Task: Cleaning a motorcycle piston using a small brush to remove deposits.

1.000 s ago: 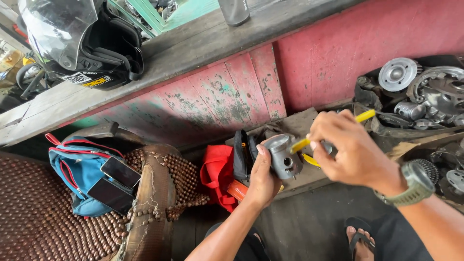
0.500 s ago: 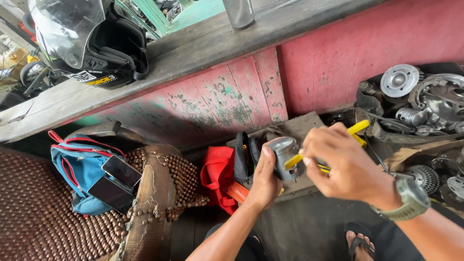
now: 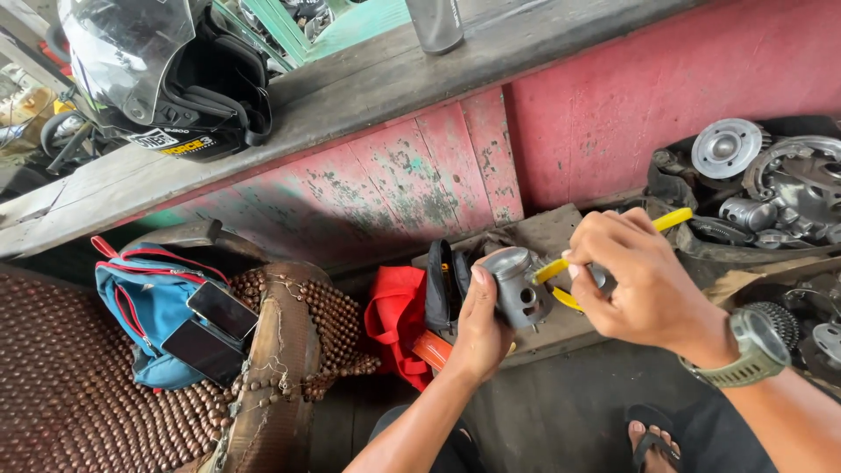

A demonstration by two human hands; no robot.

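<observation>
Head view: one grey metal piston (image 3: pixel 517 287) is gripped by the left hand (image 3: pixel 480 326) before a worn red wooden wall (image 3: pixel 613 105); one pair of yellow-handled pliers (image 3: pixel 561 267) is clenched in the right hand (image 3: pixel 644 280), touching it.

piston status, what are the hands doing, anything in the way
Left hand grips grey piston. Right hand works yellow-handled pliers at its side. Nothing between them.

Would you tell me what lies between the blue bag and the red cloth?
In the head view, a brown beaded seat cover lies between the blue bag and the red cloth.
</observation>
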